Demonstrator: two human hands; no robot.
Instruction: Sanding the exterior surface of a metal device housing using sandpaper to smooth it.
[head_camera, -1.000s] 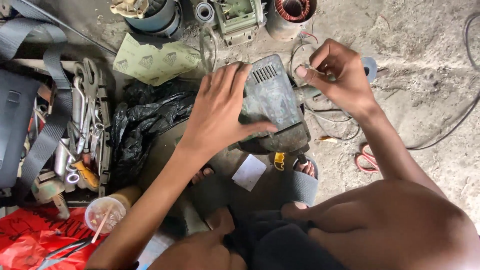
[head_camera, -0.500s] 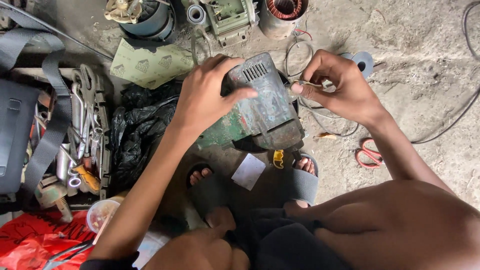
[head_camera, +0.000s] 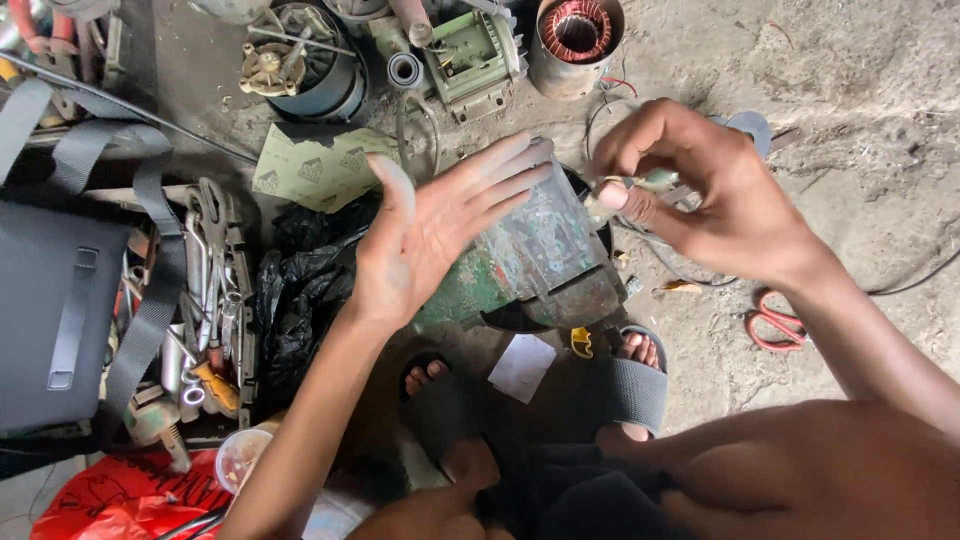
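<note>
A worn green and grey motor housing (head_camera: 540, 262) lies on the concrete floor in front of my sandalled feet. My left hand (head_camera: 435, 225) hovers flat over its left side, fingers spread and blurred, holding nothing. My right hand (head_camera: 705, 195) is raised just right of the housing. Its fingertips pinch a small pale part (head_camera: 650, 182) with thin wires trailing down from it.
A copper-wound stator (head_camera: 578, 35), a fan-ended motor (head_camera: 300, 65) and a green casing (head_camera: 472, 50) stand at the top. Pliers and wrenches (head_camera: 210, 290) lie left beside a grey bag (head_camera: 60, 310) and black plastic (head_camera: 300, 290). Red scissors (head_camera: 775, 320) lie at the right.
My left hand has let go of the housing and lifted with fingers spread. My right hand has risen with the small part. The view has moved closer.
</note>
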